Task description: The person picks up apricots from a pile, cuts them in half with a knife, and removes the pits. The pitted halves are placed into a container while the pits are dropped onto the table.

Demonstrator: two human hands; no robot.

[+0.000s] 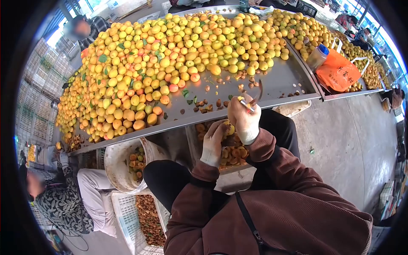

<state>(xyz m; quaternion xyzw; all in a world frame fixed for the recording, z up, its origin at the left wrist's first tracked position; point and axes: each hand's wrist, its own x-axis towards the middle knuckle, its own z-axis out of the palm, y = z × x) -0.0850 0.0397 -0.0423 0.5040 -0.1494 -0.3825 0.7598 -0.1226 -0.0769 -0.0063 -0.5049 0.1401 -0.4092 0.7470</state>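
Brown jacket sleeves [272, 170] fill the lower centre of the frame, with a dark strap [250, 225] across the chest.

Both hands gloved in white, held close together just under the table edge.
- Left hand [212, 143]: fingers curled around a yellow apricot [230, 127], gripping it.
- Right hand [245, 120]: closed on a small knife [256, 94], dark curved blade pointing up over the table edge. Touching the left hand at the fruit.

Directly below the hands, a tray [196, 146] of cut apricot halves.

Left of the knees, a white bucket [114, 166] partly filled with fruit. Below it, a white crate [124, 212] holding brown pits.

Lower left of frame, a seated person in patterned clothing [63, 208] and pale trousers.

Metal table [280, 80] runs across the middle, tilted in the frame. Loose pits [203, 105] and leaf scraps lie on its bare near strip. Beyond them, a large pile of apricots [170, 55] covers the centre and left.

Upper right, an orange bag [338, 72] sits beside a plastic bottle [318, 56] with a blue cap. More fruit lies behind.

Upper left, another person [91, 29] at the far edge.
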